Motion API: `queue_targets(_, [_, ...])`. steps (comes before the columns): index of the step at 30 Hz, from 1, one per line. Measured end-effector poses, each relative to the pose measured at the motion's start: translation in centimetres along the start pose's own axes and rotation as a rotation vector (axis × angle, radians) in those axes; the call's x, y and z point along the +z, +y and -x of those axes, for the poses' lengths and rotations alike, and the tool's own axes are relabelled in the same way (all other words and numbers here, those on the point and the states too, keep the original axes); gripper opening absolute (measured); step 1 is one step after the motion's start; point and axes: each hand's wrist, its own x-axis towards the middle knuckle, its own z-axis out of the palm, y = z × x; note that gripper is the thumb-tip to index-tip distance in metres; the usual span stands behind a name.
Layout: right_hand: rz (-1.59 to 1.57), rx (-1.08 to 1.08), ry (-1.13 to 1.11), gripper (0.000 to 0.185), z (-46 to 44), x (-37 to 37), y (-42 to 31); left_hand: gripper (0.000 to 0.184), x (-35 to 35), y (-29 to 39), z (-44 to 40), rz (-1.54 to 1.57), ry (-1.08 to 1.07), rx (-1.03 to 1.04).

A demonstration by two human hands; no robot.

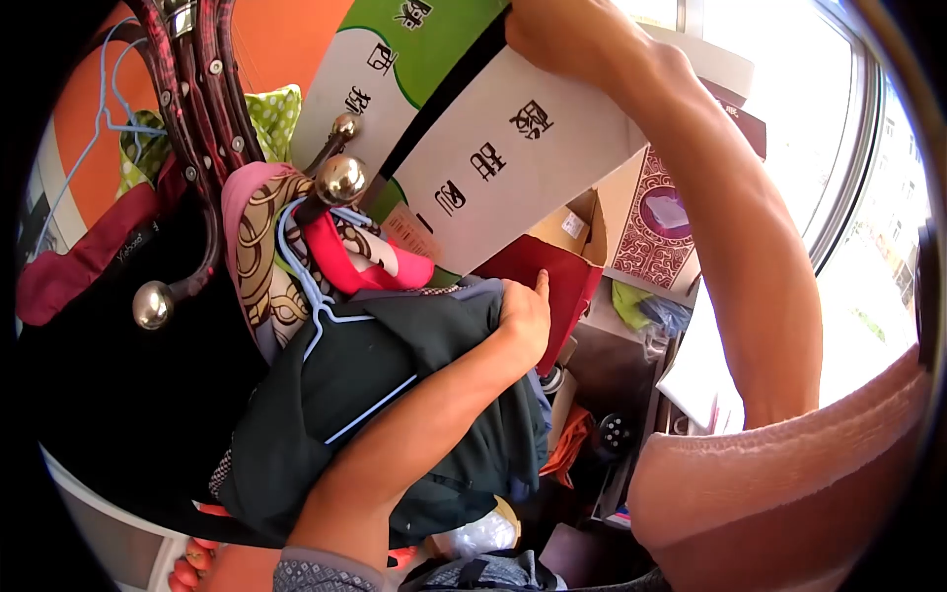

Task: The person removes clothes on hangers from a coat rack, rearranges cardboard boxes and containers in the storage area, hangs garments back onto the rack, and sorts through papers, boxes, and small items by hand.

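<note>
My right hand reaches up to the top edge of a large white and green carton with black Chinese characters. Its fingers are bent over that edge and partly hidden; the carton is tilted. Lower down, my left hand lies against a dark green garment, in front of a dark red box. One finger points up along the red box, while the others are curled and out of sight. A light blue hanger shows on the garment, beside a patterned scarf with a pink border.
A dark wooden coat rack with metal ball ends stands on the left, hung with clothes. Behind the red box is an open cardboard box and a patterned box. A bright window lies to the right.
</note>
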Motion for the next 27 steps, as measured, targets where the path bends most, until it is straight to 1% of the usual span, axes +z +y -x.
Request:
queue_targets(1, [0.017,0.086,-0.105,0.024,-1.1,0.5,-0.1,0.126,-0.1,0.1,-0.2,0.003,0.004,-0.001])
queue_targets(2, [0.011,0.084,-0.109,0.024,-1.4,0.8,-0.2,0.124,-0.1,0.3,-0.3,0.004,0.007,0.000])
queue_targets(4, [0.040,0.009,-0.099,0.024,-1.6,0.8,-0.3,0.122,-0.2,0.7,-0.3,0.009,0.007,-0.018])
queue_targets(5, [0.043,0.013,-0.097,0.024,-1.2,0.8,-0.3,0.120,-0.4,1.0,-0.3,0.007,0.012,-0.035])
queue_targets(6, [0.032,0.012,-0.042,0.024,-0.7,1.0,-0.3,0.119,-0.7,1.1,-0.4,0.005,0.022,-0.051])
queue_targets(7, [0.020,0.007,0.013,0.023,-0.4,0.9,-0.2,0.119,-1.0,1.3,-0.4,0.001,0.031,-0.048])
queue_targets(8, [0.028,0.008,0.017,0.023,-0.9,0.7,0.3,0.120,-1.1,1.5,-0.2,0.050,0.025,-0.037])
queue_targets(10, [0.053,0.034,-0.117,0.024,-2.4,0.2,1.3,0.122,-1.2,1.9,-0.4,0.098,0.026,-0.017])
queue_targets(12, [0.051,0.014,-0.129,0.025,-3.4,0.9,1.8,0.127,-0.8,2.2,-1.0,0.239,0.003,-0.017])
queue_targets(14, [0.094,-0.148,-0.108,0.025,-4.7,2.7,1.9,0.130,-0.2,2.4,-1.6,0.237,0.009,-0.033])
queue_targets(15, [0.075,-0.205,-0.044,0.020,-4.8,3.6,1.3,0.130,-0.3,2.3,-1.4,0.246,0.008,-0.018])
queue_targets(16, [0.067,-0.205,-0.046,0.020,-5.3,4.0,0.8,0.130,-0.4,2.2,-1.3,0.254,0.007,-0.002])
queue_targets(18, [0.255,-0.307,-0.123,0.015,-6.5,4.1,-0.1,0.130,-0.5,2.0,-1.2,0.266,0.002,0.002])
queue_targets(22, [0.310,-0.347,-0.057,0.010,-6.4,2.8,-2.1,0.130,-0.6,2.6,-1.7,0.306,0.001,-0.008])
queue_targets(23, [0.312,-0.280,-0.238,0.018,-5.9,1.3,-3.5,0.131,-1.1,2.4,-1.6,0.350,-0.018,-0.005])
queue_targets(24, [0.311,-0.208,-0.416,0.032,-5.9,0.2,-4.3,0.132,-0.8,2.7,-2.0,0.352,-0.014,-0.008])
queue_targets(25, [0.309,-0.214,-0.393,0.032,-6.1,0.3,-4.0,0.132,-0.8,2.8,-2.2,0.354,-0.010,-0.011])
queue_targets(27, [0.273,-0.221,-0.337,0.021,-5.9,1.7,-2.7,0.132,-0.8,2.7,-2.2,0.372,-0.028,-0.002])
